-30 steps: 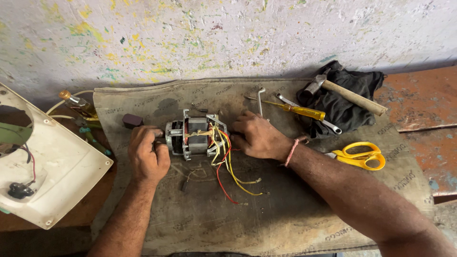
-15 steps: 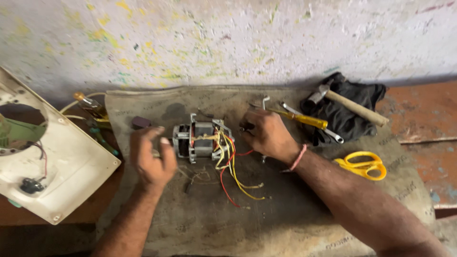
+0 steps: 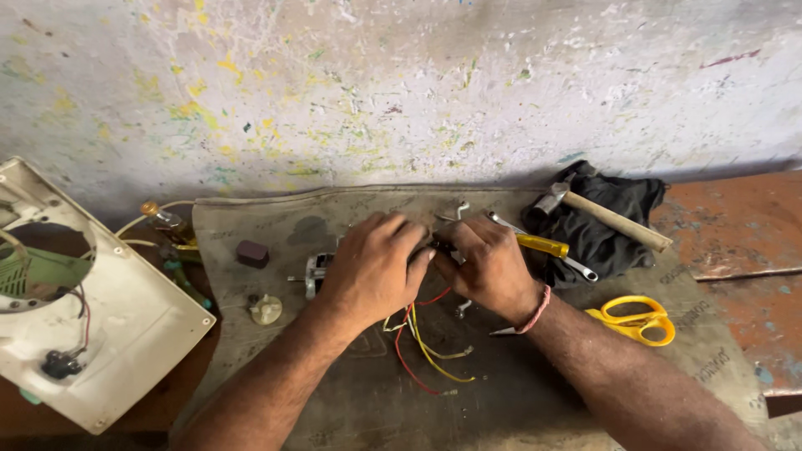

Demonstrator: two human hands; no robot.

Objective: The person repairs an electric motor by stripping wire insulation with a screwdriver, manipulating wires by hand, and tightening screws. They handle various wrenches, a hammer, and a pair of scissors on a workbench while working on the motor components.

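Far left, a white fan housing (image 3: 100, 334) lies idle. On the mat (image 3: 334, 409), the left hand (image 3: 372, 267) is cupped over a small motor (image 3: 316, 274), covering most of it; its shaft points left, long axis running left-right. The right hand (image 3: 489, 267) pinches in beside it, fingertips meeting over the motor's right end. Red and yellow wires (image 3: 422, 351) trail toward the body. Yellow scissors (image 3: 639, 321) sit right.

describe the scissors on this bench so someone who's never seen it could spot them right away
Start at the grey mat spread over the bench below the paint-flecked wall. Follow it to its right-hand side, just past the forearm of the right hand. The scissors lie flat there, below the black cloth and hammer; their bright yellow loop handles set them apart, and the yellow-handled screwdriver nearby is straight.
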